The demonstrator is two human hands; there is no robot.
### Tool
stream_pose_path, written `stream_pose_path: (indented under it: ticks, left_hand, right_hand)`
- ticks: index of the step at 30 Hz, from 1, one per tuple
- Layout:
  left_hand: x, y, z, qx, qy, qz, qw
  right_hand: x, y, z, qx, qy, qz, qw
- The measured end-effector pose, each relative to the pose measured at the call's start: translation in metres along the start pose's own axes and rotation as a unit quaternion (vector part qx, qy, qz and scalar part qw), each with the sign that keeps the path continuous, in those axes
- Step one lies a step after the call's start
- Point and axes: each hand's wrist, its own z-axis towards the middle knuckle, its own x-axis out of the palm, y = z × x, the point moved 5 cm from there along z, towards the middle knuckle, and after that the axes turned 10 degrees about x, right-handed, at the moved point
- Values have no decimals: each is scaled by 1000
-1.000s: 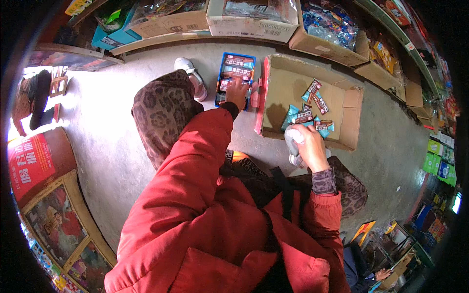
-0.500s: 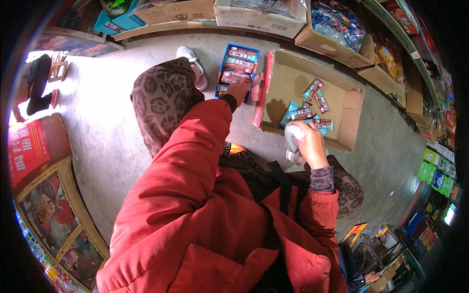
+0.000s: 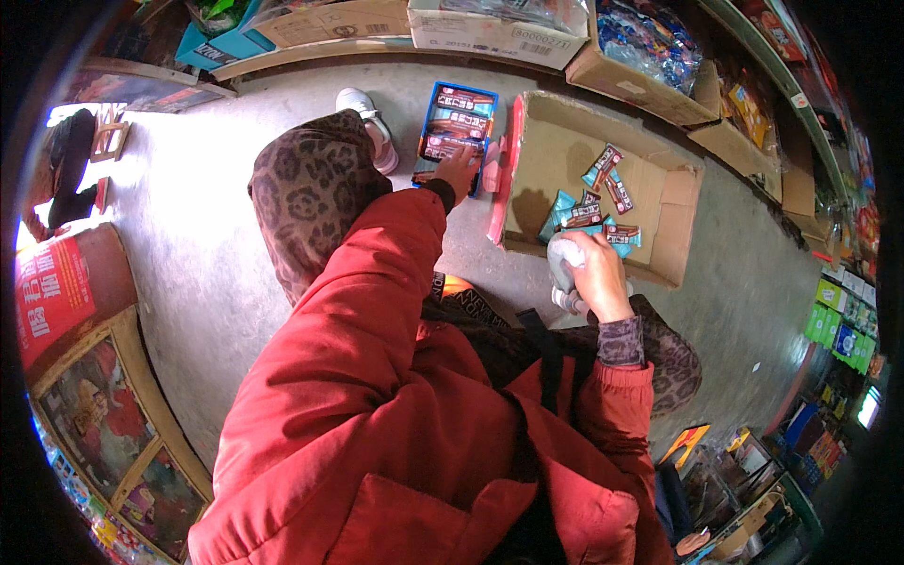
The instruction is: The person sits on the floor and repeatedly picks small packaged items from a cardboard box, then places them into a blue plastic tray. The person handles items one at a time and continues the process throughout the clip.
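My left hand (image 3: 456,173) rests over the near end of a small blue-edged box (image 3: 492,124), fingers stretched across the brown-and-blue wrapped snack bars (image 3: 457,122) packed inside. It grips no bar that I can see. To the right, an open cardboard box (image 3: 680,226) with a red left side holds several loose snack bars (image 3: 617,193) of the same kind. My right hand (image 3: 601,280) is closed on a soft white-grey wad (image 3: 567,256), perhaps a cloth, at that box's near edge. The part inside my fingers is hidden.
Cartons (image 3: 499,38) of packaged goods line a low shelf at the far side, curving round to the right. My shoe (image 3: 367,118) stands left of the blue-edged box. A wooden-framed cabinet (image 3: 141,377) is at left. Another person's hand (image 3: 692,543) shows at lower right.
My left hand has shifted only slightly over the bars. My right hand keeps its hold on the wad. The other person's hand at lower right has moved left and down.
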Motion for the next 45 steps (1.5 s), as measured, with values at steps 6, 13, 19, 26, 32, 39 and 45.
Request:
stream_pose_path:
  ticks: [6, 13, 19, 26, 32, 39, 45]
  left_hand:
    - [1, 3, -4, 3, -54, -49, 997]
    - [-19, 4, -3, -169, -21, -100, 980]
    - [-29, -7, -19, -336, -23, -117, 934]
    - [-17, 0, -23, -343, -1, -139, 929]
    - [-15, 4, -24, -353, -9, -165, 921]
    - [3, 16, -26, -378, -48, -191, 905]
    - [-3, 19, -20, -375, -81, -145, 912]
  right_hand:
    - [1, -2, 1, 12, 5, 4, 1000]
    - [1, -4, 1, 18, 3, 23, 1000]
    - [2, -1, 1, 8, -1, 16, 1000]
    - [2, -3, 0, 10, 0, 22, 1000]
    - [3, -5, 1, 0, -11, 6, 1000]
    - [-1, -5, -1, 0, -18, 25, 1000]
    - [-34, -13, -6, 1, -103, 41, 994]
